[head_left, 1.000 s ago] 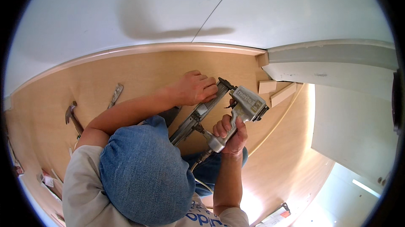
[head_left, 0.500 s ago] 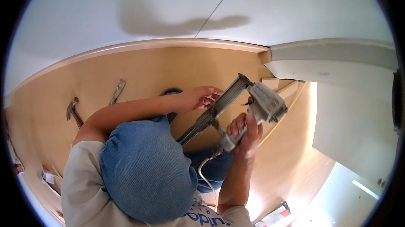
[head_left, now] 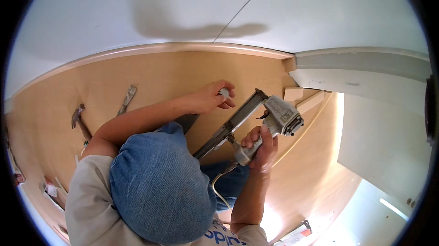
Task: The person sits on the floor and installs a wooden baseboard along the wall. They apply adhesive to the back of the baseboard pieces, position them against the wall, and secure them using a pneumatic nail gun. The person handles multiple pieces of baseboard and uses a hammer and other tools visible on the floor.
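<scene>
A grey pneumatic nail gun (head_left: 281,113) is tilted over the floor, its long dark magazine (head_left: 238,120) slanting down and left toward my raised knee (head_left: 160,186) in blue denim. My right hand (head_left: 263,147) is wrapped round the gun's handle. Just left of the magazine's upper end, apart from it, my left hand (head_left: 215,97) has its fingers curled round a small pale grey piece (head_left: 223,92); its kind cannot be made out. A pale air hose (head_left: 219,195) runs from the handle's end.
A wooden baseboard strip (head_left: 183,48) runs along the white wall (head_left: 183,3). Two wood offcuts (head_left: 292,93) (head_left: 311,101) lie by the door frame (head_left: 361,59). On the wood floor to the left are a claw hammer (head_left: 81,120) and a worn flat-handled tool (head_left: 127,99).
My left hand has drawn back left and up from the magazine, and the pale piece in it now shows. The nail gun has shifted slightly left with my right hand.
</scene>
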Motion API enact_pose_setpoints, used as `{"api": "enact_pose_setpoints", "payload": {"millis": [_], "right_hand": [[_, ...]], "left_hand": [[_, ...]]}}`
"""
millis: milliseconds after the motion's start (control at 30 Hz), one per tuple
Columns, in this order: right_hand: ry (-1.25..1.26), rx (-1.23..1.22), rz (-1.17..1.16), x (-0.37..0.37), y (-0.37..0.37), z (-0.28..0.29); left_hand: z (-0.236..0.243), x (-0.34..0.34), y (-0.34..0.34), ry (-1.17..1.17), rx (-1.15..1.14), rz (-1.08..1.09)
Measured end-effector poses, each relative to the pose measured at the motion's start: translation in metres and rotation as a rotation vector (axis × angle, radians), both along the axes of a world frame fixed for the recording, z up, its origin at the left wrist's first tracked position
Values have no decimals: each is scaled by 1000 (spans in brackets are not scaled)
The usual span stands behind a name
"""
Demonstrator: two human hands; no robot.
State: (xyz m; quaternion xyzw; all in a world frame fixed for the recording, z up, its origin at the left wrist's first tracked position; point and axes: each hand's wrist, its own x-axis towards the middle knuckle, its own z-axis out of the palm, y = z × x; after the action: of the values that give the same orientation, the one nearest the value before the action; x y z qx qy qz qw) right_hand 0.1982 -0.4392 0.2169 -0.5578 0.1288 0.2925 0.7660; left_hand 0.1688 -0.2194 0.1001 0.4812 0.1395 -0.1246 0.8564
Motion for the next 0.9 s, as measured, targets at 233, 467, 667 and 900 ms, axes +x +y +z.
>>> {"api": "enact_pose_setpoints", "payload": {"millis": [233, 467, 667, 900], "right_hand": [[60, 52, 51, -5, -1, -1], [75, 79, 86, -3, -3, -1], [62, 37, 105, -2, -2, 0], [83, 49, 148, 2, 0, 3]], "left_hand": [[4, 15, 7, -56, 258, -168], [37, 17, 7, -72, 545, -207], [43, 24, -1, -252, 772, -120], [53, 36, -6, -124, 893, -63]]}}
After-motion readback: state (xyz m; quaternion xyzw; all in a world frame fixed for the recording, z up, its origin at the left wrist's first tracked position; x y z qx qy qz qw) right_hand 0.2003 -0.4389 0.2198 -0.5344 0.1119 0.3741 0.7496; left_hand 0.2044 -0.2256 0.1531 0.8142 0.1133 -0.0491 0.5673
